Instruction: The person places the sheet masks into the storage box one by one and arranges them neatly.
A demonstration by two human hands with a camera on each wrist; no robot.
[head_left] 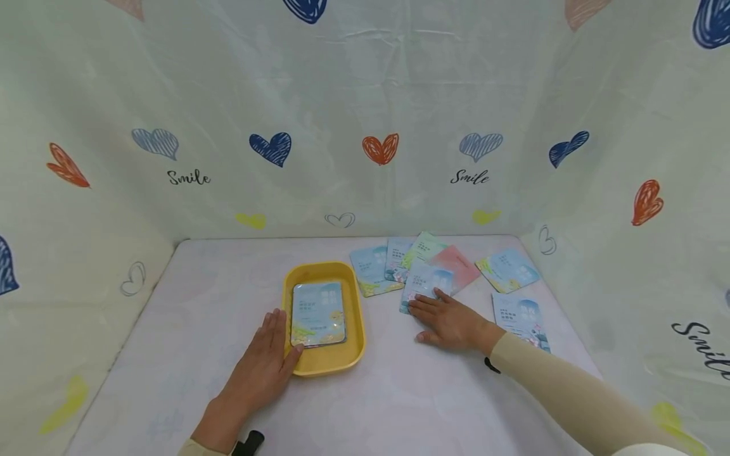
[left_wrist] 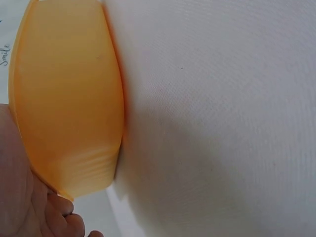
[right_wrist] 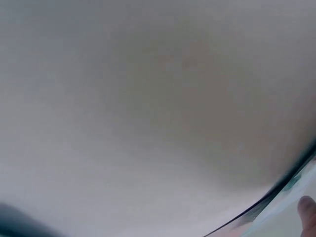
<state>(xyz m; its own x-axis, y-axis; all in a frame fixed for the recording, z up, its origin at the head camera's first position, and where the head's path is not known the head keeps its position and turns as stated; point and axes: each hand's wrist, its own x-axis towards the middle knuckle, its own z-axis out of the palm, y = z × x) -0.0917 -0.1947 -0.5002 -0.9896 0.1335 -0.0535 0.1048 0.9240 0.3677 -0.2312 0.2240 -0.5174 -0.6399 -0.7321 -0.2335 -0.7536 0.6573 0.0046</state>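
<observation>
My left hand [head_left: 256, 362] lies along the left side of a yellow tray [head_left: 324, 366], its fingers straight and its thumb over the near rim. The tray's outer wall [left_wrist: 74, 98] fills the left of the left wrist view, with part of the left hand [left_wrist: 29, 202] at its edge. Inside the tray lies a light blue flat sachet [head_left: 317, 313], apparently on top of another. To the right, my right hand [head_left: 456, 322] rests with extended fingers on the lower part of a blue sachet [head_left: 428, 278]. In the right wrist view a fingertip [right_wrist: 307, 210] shows beside a sachet's edge.
Behind the right hand, a blue-yellow sachet [head_left: 373, 269], a pale blue one [head_left: 396, 256], a green one [head_left: 423, 247] and a pink one [head_left: 461, 269] overlap. Two more sachets, one farther back [head_left: 509, 270] and one nearer [head_left: 520, 316], lie right. A heart-printed curtain [head_left: 353, 82] surrounds the white table [head_left: 188, 304].
</observation>
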